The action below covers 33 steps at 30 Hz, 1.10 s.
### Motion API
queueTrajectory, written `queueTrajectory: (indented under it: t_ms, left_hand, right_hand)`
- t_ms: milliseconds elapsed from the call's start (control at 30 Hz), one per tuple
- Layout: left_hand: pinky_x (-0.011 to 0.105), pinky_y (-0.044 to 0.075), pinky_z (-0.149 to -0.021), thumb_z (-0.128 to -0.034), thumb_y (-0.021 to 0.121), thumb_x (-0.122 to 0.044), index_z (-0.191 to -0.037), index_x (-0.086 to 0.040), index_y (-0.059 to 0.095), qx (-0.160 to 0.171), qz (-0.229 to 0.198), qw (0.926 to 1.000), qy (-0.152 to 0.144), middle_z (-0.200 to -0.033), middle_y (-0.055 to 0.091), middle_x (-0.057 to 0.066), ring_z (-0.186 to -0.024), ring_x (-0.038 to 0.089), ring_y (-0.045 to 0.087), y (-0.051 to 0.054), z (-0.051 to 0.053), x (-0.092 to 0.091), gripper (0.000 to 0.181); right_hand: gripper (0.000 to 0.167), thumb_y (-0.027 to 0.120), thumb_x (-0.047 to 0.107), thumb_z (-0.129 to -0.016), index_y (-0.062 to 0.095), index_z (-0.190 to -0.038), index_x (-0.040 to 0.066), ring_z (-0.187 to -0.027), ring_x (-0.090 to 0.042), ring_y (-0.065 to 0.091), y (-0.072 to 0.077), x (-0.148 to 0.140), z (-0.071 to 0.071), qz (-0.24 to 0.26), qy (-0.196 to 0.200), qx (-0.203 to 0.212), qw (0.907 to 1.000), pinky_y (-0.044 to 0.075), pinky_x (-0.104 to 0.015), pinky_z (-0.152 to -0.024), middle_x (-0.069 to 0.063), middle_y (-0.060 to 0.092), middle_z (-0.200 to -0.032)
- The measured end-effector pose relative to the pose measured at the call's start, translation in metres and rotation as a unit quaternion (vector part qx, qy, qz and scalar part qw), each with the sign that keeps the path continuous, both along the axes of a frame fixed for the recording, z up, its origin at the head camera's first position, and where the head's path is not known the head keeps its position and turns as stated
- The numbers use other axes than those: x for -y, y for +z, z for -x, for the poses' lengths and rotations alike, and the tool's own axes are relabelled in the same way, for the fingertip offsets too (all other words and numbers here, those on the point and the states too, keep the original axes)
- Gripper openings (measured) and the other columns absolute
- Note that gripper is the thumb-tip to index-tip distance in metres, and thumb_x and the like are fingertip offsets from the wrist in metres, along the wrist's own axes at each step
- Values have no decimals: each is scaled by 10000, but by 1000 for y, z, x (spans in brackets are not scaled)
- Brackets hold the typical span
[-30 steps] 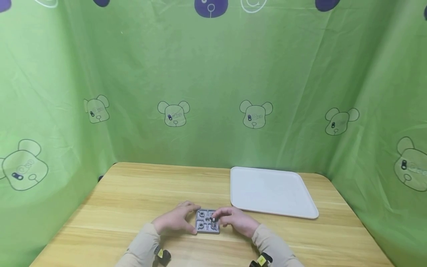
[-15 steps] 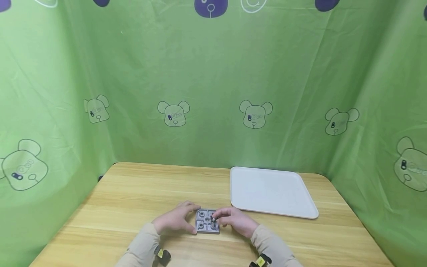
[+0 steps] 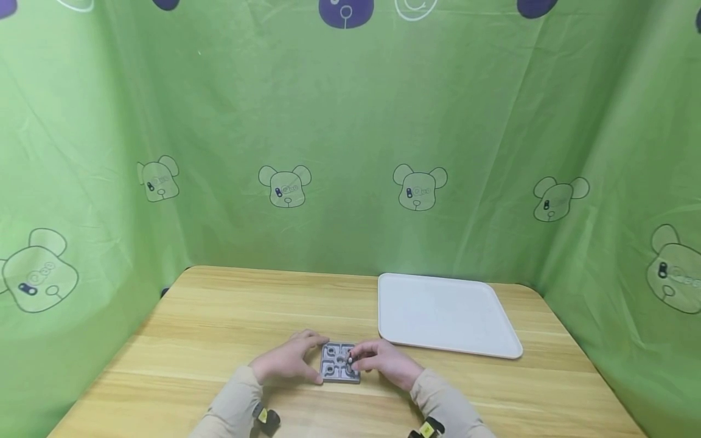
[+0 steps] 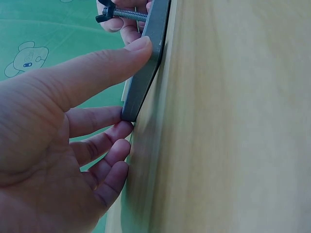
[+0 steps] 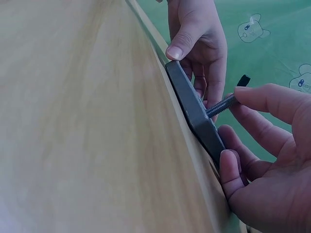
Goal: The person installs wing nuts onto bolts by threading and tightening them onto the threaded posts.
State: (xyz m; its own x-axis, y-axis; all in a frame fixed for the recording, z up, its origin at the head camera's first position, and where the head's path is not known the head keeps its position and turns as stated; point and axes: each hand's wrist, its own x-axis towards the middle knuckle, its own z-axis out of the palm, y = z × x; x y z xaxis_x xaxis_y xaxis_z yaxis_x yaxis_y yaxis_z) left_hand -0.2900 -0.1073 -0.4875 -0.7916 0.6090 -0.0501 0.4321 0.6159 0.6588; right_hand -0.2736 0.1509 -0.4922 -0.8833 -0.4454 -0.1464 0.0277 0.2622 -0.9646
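A square grey plate (image 3: 341, 372) with round holes and grooves lies flat on the table. From it rises a threaded bolt (image 4: 130, 14) topped by a black wing nut (image 4: 106, 10). My left hand (image 3: 289, 359) holds the plate's left side, its thumb on the near corner and fingers at the far one. At the right half, my right hand (image 3: 391, 363) pinches the wing nut between thumb and index finger; in the right wrist view its fingertips partly cover the nut above the bolt (image 5: 222, 105), and other fingers touch the plate's edge.
A white rectangular tray (image 3: 449, 313) lies at the back right of the wooden table (image 3: 246, 310). Green curtains (image 3: 339, 109) with bear drawings stand behind the table and on both sides.
The fingers of my right hand have shifted slightly around the wing nut, which has turned. My left hand and the plate have stayed where they were.
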Motion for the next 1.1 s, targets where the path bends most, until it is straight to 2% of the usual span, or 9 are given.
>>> queueTrajectory:
  t_ms: [233,467,900,1000,1100]
  left_hand:
    - [640,327,-1119,-690,834,-339,-1435,-91,456,-17,19,10000,-17,-1467,436,146,-1354,375,388,0,0,0,871]
    - [635,332,-1118,-692,832,-341,-1434,-89,457,-11,21,10000,-22,-1454,447,138,-1345,369,397,0,0,0,869]
    - [632,333,-1120,-700,829,-319,-1432,-77,455,4,-37,10000,-38,-1426,468,120,-1331,357,407,4,-1,0,857]
    - [628,333,-1122,-694,832,-323,-1429,-76,459,-22,-28,10000,-45,-1422,473,117,-1329,354,409,4,-1,0,861]
    - [622,334,-1124,-688,834,-332,-1426,-79,464,-52,-21,10000,-56,-1416,478,112,-1327,350,413,2,-1,0,864]
  right_hand:
    - [302,733,96,-793,659,-1056,-33,-923,-176,517,0,2,-1,56,13,-17,10000,381,-301,-831,-1,606,-950]
    - [280,739,97,-778,646,-1014,-22,-898,-174,519,0,3,-1,119,64,-4,9999,380,-298,-825,10,589,-914]
    - [295,699,26,-778,585,-1019,-101,-885,-171,514,3,1,-1,348,245,-14,9991,369,-304,-855,18,567,-879]
    - [255,689,27,-774,599,-993,-70,-899,-173,522,1,0,0,342,241,-4,9991,370,-309,-869,19,575,-890]
    - [174,662,37,-778,624,-946,9,-937,-179,528,-3,0,1,255,195,-20,9995,370,-309,-880,18,599,-933]
